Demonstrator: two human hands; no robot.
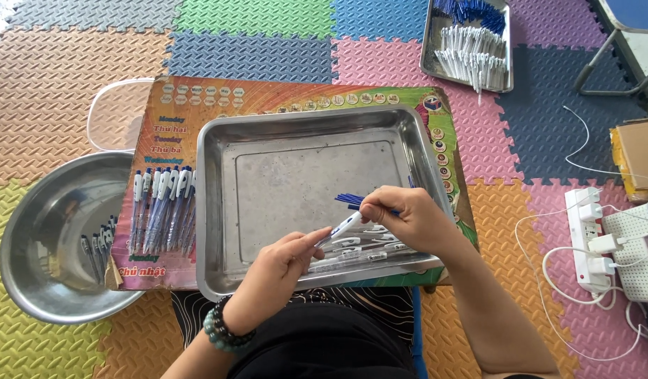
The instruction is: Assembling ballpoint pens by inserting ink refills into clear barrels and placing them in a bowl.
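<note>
Right now your left hand (278,270) and right hand (401,214) pinch opposite ends of the white pen (341,227), slanting over the tray (215,210).

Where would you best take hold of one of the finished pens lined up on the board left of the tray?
A finished pen is best gripped at mid-barrel, coming from above. The row lies flat, side by side and nearly touching, so only the tops are free; fingers would pinch across the barrel.

colourful foam floor mats (268,42), daylight

hands (345,235) holding pen (341,228), steel tray (219,210)
</note>
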